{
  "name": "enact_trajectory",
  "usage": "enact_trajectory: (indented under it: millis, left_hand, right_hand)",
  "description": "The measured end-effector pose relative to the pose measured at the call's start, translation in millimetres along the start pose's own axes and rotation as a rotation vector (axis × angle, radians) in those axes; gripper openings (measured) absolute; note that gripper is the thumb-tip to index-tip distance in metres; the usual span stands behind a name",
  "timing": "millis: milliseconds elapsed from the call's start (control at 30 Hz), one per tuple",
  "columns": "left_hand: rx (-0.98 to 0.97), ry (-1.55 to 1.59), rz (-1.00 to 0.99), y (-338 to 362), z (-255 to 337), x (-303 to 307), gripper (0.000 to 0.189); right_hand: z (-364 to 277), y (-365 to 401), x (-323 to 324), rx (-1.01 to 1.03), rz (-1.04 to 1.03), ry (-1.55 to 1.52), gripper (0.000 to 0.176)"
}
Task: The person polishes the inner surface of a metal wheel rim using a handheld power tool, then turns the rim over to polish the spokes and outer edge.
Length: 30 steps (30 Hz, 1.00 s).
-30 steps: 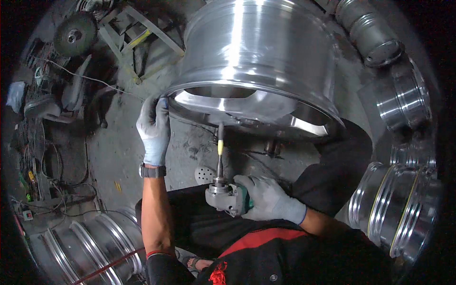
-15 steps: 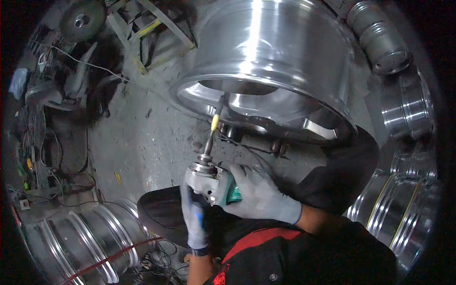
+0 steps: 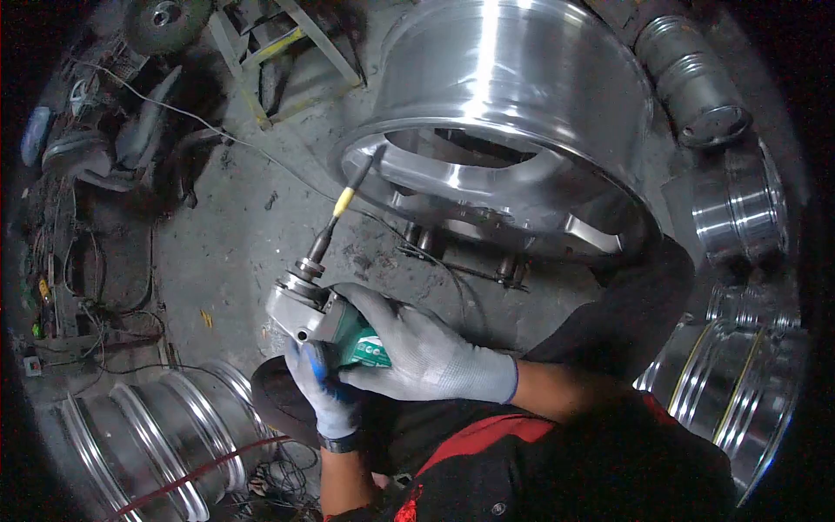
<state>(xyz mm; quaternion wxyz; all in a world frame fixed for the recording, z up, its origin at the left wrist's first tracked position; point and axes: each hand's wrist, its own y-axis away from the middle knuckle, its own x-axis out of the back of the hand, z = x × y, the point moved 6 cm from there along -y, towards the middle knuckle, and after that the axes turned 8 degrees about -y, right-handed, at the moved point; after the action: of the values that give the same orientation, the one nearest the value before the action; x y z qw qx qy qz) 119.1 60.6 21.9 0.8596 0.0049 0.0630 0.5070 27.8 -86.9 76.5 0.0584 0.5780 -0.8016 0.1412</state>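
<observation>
A green and silver power tool (image 3: 335,322) with a long shaft and a yellow band (image 3: 344,202) points up and to the right. My left hand (image 3: 322,383), in a grey glove, is wrapped round the underside of the tool's head. Around the green body is my right hand (image 3: 426,348), gloved too. The shaft's dark tip (image 3: 376,161) lies at the left part of the open face of a large shiny metal wheel rim (image 3: 522,78); whether it touches the metal I cannot tell. The rim rests on a low stand with rollers (image 3: 461,263).
More metal rims lie at the lower left (image 3: 165,435), the lower right (image 3: 722,391) and the right (image 3: 739,209). A metal frame stand (image 3: 322,43) is at the top. A cable (image 3: 191,116) crosses the grey floor (image 3: 226,252). My bent legs are below.
Both hands and the tool have moved left and slightly up in view, and the shaft leans further right. Its tip has shifted to the left side of the rim's face.
</observation>
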Motion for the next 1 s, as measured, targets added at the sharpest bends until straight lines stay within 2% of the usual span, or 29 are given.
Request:
enact_trajectory:
  millis: [33,100,167,233,267,300,367,400,533,600,667,767,800,867,933,1000]
  left_hand:
    - [0.005,0.001,-0.004,-4.2,1.1,-2.0,0.066]
    - [0.14,0.2,0.115,-10.1,-6.6,3.2,0.064]
    - [0.115,0.089,0.12,-16.5,-2.7,9.3,0.063]
    - [0.047,0.405,-0.057,-21.9,18.0,-11.3,0.059]
    - [0.045,0.445,-0.049,-24.1,10.0,0.1,0.058]
    - [0.048,0.444,-0.05,-26.3,13.3,-2.4,0.058]
    - [0.081,0.436,0.09,-30.4,19.3,-0.5,0.057]
    - [0.014,0.342,0.15,-31.1,17.3,5.7,0.057]
    - [-0.058,0.166,0.083,-33.2,25.5,3.3,0.056]
    - [0.107,0.443,0.023,-39.1,21.8,-1.3,0.057]
    - [0.095,0.381,0.037,-44.4,27.9,-3.6,0.059]
    - [0.074,0.219,0.105,-51.5,20.7,7.9,0.062]
    - [0.062,0.119,0.159,-53.4,20.1,11.6,0.062]
    - [0.094,0.222,0.159,-52.7,22.5,10.5,0.061]
    - [0.122,0.326,0.158,-53.9,22.6,9.4,0.06]
    - [0.038,0.419,-0.102,-53.1,30.0,1.0,0.055]
  right_hand:
    - [0.1,-2.5,-0.7,0.022,0.021,0.02,0.095]
    - [3.2,-8.0,-4.4,0.021,0.02,0.017,0.096]
    - [4.5,-12.2,-7.4,0.021,0.018,0.015,0.097]
    - [1.7,-16.9,-7.9,0.06,0.044,0.051,0.099]
    - [2.1,-17.6,-9.5,0.058,0.045,0.051,0.099]
    - [0.9,-17.5,-10.6,0.086,0.078,0.052,0.1]
    - [1.3,-18.0,-12.7,0.111,0.11,0.05,0.1]
    - [2.6,-18.8,-14.1,0.108,0.102,0.048,0.1]
    - [-0.3,-22.0,-13.0,0.135,0.109,0.019,0.098]
    - [-1.8,-22.1,-14.3,0.159,0.143,0.039,0.097]
    - [-4.5,-23.1,-14.4,0.183,0.179,0.059,0.096]
    - [-11.7,-27.4,-8.9,0.15,0.208,0.041,0.095]
    - [-8.8,-30.8,-9.4,0.067,0.142,-0.01,0.095]
    - [-0.3,-33.3,-14.9,-0.02,0.079,-0.06,0.095]
    - [-4.5,-35.5,-15.6,0.197,0.25,0.091,0.097]
    - [-4.2,-34.0,-16.7,0.223,0.264,0.114,0.098]
